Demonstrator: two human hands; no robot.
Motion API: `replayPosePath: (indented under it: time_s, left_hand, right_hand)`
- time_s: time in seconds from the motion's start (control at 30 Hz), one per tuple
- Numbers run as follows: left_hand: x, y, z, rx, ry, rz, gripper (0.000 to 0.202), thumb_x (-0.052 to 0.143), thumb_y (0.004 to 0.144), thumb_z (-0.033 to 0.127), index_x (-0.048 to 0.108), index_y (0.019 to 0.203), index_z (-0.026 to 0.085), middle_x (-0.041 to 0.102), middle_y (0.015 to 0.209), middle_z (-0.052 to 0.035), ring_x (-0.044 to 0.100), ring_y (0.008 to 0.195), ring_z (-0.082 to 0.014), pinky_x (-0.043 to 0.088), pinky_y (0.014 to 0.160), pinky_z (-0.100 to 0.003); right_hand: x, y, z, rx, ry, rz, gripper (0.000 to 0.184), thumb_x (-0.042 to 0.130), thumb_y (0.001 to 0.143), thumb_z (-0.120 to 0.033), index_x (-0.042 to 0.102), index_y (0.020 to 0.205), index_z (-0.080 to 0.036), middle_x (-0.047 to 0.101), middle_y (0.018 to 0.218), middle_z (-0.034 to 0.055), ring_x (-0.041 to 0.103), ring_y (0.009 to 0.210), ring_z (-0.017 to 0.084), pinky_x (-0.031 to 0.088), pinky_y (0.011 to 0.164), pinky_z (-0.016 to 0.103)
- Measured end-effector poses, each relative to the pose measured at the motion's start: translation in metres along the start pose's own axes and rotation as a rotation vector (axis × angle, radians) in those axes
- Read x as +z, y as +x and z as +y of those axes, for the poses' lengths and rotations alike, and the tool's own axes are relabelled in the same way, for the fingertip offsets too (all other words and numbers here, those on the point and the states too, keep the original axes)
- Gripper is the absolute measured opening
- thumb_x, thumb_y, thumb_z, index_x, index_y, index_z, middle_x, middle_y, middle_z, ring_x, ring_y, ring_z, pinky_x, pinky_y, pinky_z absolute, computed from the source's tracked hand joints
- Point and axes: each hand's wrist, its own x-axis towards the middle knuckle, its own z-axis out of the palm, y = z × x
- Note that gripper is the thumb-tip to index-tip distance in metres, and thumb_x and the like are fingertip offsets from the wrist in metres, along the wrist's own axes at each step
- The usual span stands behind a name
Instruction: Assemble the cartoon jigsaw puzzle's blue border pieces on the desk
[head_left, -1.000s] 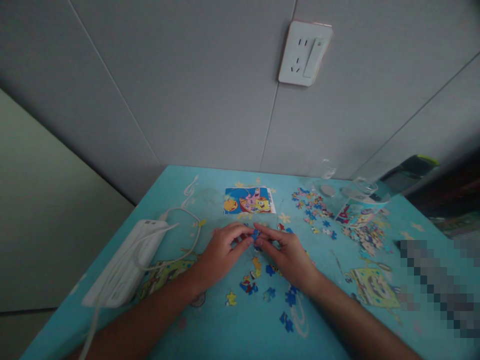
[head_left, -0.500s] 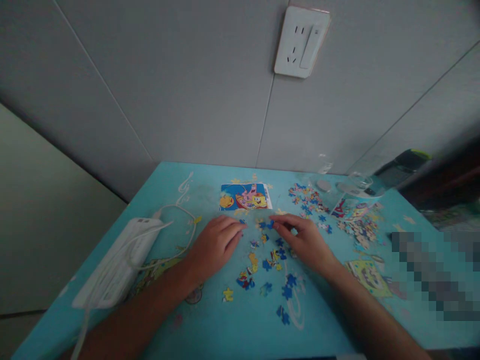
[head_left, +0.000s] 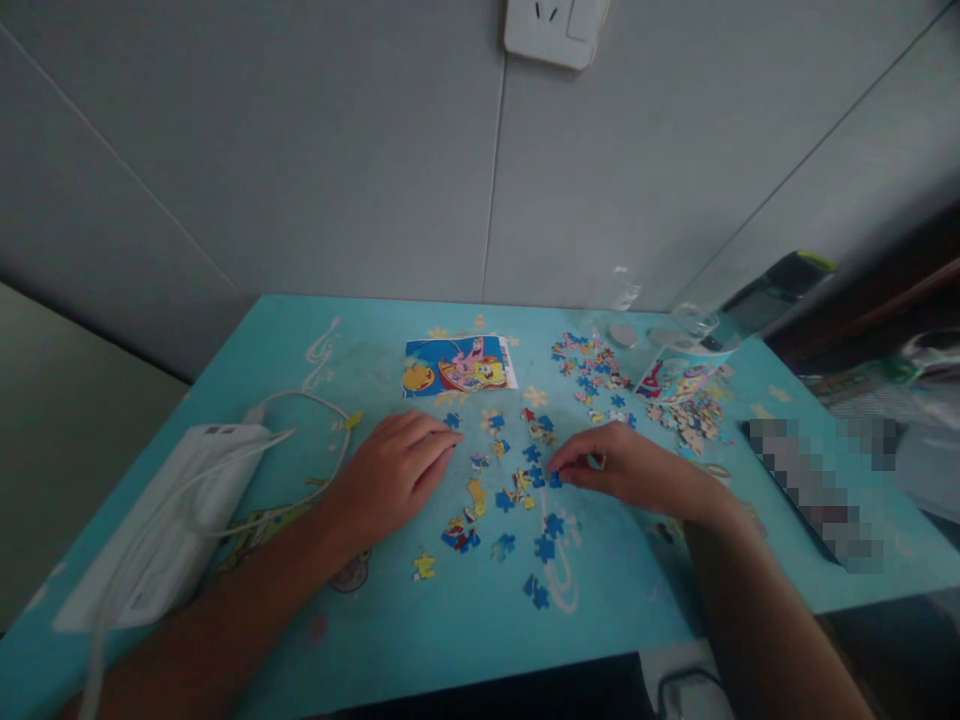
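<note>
My right hand (head_left: 611,462) has its thumb and fingertips pinched on a small blue puzzle piece (head_left: 556,479), low over the tabletop. Wrist bent and fingers pressed together, my left hand (head_left: 401,468) rests on the table. Its fingertips lie just beside another blue piece (head_left: 452,420); whether anything is between them is hidden. Several loose pieces lie between the hands, among them a yellow piece (head_left: 476,497), a red and blue cluster (head_left: 461,536) and a blue pair (head_left: 536,590). Beyond them a cartoon picture card (head_left: 459,364) lies flat.
A white power strip (head_left: 161,525) with a looping cable is at the left. Further right are a heap of pieces (head_left: 589,362), a clear printed container (head_left: 679,375) and more pieces (head_left: 694,418). A dark, pixelated flat object (head_left: 802,490) lies near the right edge. The wall borders the back.
My right hand has moved right and nearer to me, away from the pieces below the card. The left hand stays beside the same blue piece. The whole view has shifted.
</note>
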Motion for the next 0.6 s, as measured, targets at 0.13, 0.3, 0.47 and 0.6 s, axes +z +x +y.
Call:
replayPosePath:
  time_s: [0.13, 0.3, 0.47, 0.6]
  left_hand:
    - [-0.001, 0.000, 0.002, 0.005, 0.006, -0.010, 0.023, 0.051, 0.097, 0.018, 0.065, 0.115, 0.018, 0.066, 0.109, -0.0079, 0.059, 0.103, -0.0229, 0.048, 0.094, -0.044]
    - [0.001, -0.001, 0.000, 0.008, 0.004, -0.012, 0.024, 0.051, 0.097, 0.018, 0.064, 0.117, 0.019, 0.066, 0.110, -0.0077, 0.059, 0.103, -0.0225, 0.047, 0.095, -0.044]
    - [0.002, -0.001, -0.002, 0.014, 0.014, -0.007, 0.024, 0.052, 0.097, 0.018, 0.064, 0.118, 0.019, 0.066, 0.111, -0.0073, 0.059, 0.103, -0.0226, 0.047, 0.094, -0.044]
    - [0.001, -0.001, -0.002, 0.005, 0.020, -0.020, 0.022, 0.052, 0.098, 0.019, 0.064, 0.117, 0.018, 0.065, 0.111, -0.0073, 0.058, 0.103, -0.0225, 0.048, 0.093, -0.044]
  right_hand:
    - [0.006, -0.002, -0.008, -0.055, -0.045, -0.053, 0.021, 0.061, 0.092, -0.024, 0.076, 0.106, -0.028, 0.076, 0.093, -0.0015, 0.067, 0.077, 0.015, 0.050, 0.071, 0.026]
    - [0.012, -0.001, -0.007, -0.047, -0.098, -0.051, 0.018, 0.062, 0.091, -0.022, 0.075, 0.101, -0.026, 0.073, 0.083, -0.0017, 0.063, 0.067, 0.012, 0.045, 0.063, 0.024]
    - [0.009, -0.005, -0.009, 0.023, -0.149, -0.067, 0.014, 0.065, 0.090, -0.025, 0.071, 0.103, -0.025, 0.071, 0.083, -0.0008, 0.063, 0.070, 0.013, 0.043, 0.064, 0.024]
    - [0.008, -0.010, -0.014, -0.010, -0.161, -0.169, 0.010, 0.069, 0.089, -0.030, 0.070, 0.097, -0.025, 0.071, 0.088, -0.0012, 0.063, 0.079, 0.015, 0.044, 0.072, 0.025]
